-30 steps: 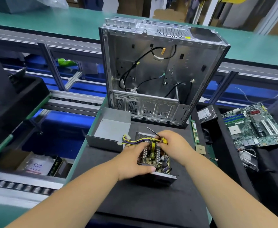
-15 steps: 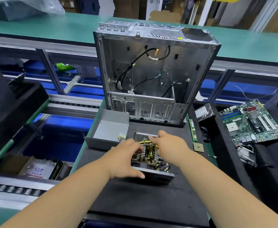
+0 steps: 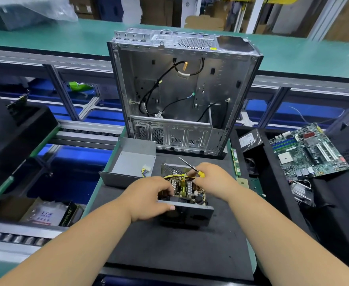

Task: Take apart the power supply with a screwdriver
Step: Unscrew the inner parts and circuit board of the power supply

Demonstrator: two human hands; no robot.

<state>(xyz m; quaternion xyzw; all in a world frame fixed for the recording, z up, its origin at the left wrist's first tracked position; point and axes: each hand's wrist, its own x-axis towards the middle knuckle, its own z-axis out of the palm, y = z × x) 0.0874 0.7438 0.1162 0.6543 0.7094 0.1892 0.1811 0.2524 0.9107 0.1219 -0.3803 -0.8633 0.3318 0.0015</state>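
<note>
Opened power supply [image 3: 187, 200], cover off, circuit board and yellow wires exposed, resting on the black mat [image 3: 169, 248] in front of the person. Gripped at its near-left corner by the left hand [image 3: 148, 198]: thumb curled along the dark front wall, other fingers bent over the top edge onto the board. Just right of those fingers, above the board's far side, the right hand [image 3: 212, 181], fingers closed round the yellow handle of the screwdriver [image 3: 191, 167], thin shaft slanting up and away to the left past the knuckles, over the meshed rear wall. Tip apart from the board.

Just beyond the left fingers, the removed grey cover [image 3: 132, 162], open side up, a white connector on yellow wires lying at its right edge. Farther beyond both hands, an empty computer case [image 3: 181, 96] standing upright, loose black cables hanging inside. Well to the right of the right hand, a green motherboard [image 3: 307, 151] lying tilted on black foam, a hard drive [image 3: 250, 139] near it.
</note>
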